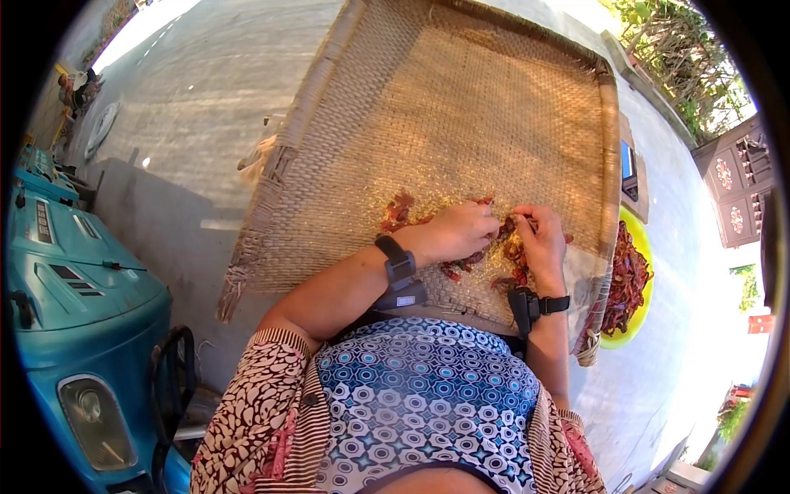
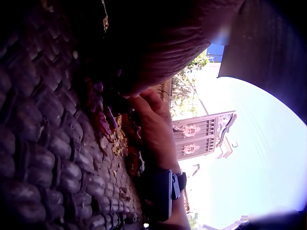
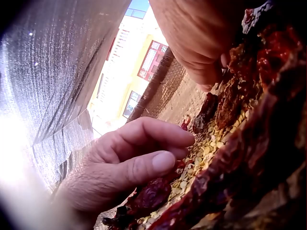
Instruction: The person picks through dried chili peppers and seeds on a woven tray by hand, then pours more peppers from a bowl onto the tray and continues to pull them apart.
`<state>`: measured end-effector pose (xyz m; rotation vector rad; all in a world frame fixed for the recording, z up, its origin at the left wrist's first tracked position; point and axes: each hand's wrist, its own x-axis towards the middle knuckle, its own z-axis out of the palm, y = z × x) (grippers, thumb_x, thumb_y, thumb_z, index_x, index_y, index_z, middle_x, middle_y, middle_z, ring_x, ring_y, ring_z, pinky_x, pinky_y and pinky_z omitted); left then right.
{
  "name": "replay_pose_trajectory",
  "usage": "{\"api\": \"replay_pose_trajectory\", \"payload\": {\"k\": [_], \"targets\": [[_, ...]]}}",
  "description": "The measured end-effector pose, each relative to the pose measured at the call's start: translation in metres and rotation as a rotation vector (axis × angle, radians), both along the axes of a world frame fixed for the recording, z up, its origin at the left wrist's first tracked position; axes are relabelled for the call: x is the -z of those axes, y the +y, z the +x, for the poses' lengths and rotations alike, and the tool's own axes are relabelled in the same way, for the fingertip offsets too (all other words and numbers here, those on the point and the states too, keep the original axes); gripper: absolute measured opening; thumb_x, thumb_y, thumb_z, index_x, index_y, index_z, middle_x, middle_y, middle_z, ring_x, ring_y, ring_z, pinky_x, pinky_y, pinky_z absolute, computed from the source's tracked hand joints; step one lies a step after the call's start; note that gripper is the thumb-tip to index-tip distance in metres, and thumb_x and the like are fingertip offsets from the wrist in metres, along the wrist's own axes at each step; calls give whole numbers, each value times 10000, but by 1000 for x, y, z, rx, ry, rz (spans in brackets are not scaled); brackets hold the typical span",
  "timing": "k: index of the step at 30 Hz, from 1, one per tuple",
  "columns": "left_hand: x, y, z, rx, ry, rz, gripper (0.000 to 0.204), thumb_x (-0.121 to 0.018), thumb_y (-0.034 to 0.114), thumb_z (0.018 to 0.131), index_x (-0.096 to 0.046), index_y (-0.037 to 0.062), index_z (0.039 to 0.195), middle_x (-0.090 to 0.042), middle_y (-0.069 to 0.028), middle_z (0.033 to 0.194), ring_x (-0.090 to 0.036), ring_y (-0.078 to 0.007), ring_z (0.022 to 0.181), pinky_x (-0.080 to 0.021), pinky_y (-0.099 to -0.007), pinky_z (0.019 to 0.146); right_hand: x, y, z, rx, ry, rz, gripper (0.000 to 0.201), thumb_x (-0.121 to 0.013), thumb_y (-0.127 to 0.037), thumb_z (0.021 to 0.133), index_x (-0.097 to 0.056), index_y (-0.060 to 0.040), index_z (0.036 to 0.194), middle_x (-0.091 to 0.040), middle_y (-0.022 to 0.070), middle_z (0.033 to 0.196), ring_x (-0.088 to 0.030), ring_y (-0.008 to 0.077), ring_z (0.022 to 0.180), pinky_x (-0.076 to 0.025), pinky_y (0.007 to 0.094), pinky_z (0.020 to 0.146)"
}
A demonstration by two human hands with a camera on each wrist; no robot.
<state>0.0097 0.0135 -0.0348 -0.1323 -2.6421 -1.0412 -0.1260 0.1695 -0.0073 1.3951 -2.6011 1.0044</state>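
Left hand: the left hand (image 1: pixel 463 230) is low in the centre of the head view, back upward, over the woven tray (image 1: pixel 485 107); its grip is slack, and in the right wrist view its thumb and bent forefinger stand apart with only a gap between them.
Right hand: the right hand (image 1: pixel 541 247) is just beside it, to the right in the head view; its grip is closed, thumb and fingers pinching a dark dried chili (image 1: pixel 532 223), mostly covered by the fingers.
Loose pods: red dried chilies (image 1: pixel 401 216) lie on the weave in the lower middle of the head view, some left of the left hand, others below and between the two hands; in the right wrist view wrinkled pods fill the right side.
Seeds: yellow seeds (image 3: pixel 206 152) are scattered around and under the pods.
Bowl: a yellow-green bowl (image 1: pixel 645 239) heaped with more red chilies (image 1: pixel 627 284) is at right of the head view, just beside the tray's edge.
Wrists: each one wears a dark strapped camera (image 1: pixel 403 284).
Clothing: a blue-and-white patterned top (image 1: pixel 428 387) and a leaf-patterned sleeve (image 1: pixel 255 395) fill the bottom of the head view.
Left edge: a teal vehicle (image 1: pixel 82 272) with a headlamp.
Right edge: a brown ornamented gate (image 1: pixel 732 181), with green foliage (image 1: pixel 679 70) above it.
Ground: grey concrete (image 1: pixel 189 107), partly shaded.
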Motion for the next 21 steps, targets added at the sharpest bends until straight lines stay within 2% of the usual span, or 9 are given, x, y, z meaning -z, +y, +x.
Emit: {"api": "replay_pose_trajectory", "payload": {"k": [8, 21], "targets": [[2, 2, 1, -9, 73, -31, 113, -668, 135, 783, -651, 108, 892, -589, -115, 887, -598, -314, 900, -516, -421, 761, 4, 0, -1, 6, -14, 2, 103, -660, -146, 846, -665, -113, 943, -620, 61, 906, -589, 254, 911, -483, 355, 786], [-2, 0, 2, 22, 113, 32, 68, -655, 117, 781, -638, 81, 836, -588, -131, 839, -598, -330, 848, -492, -443, 707, 2, 0, 0, 29, -16, 40, 96, -647, -166, 855, -659, -118, 938, -608, 66, 904, -572, 270, 907, -468, 374, 785]]}}
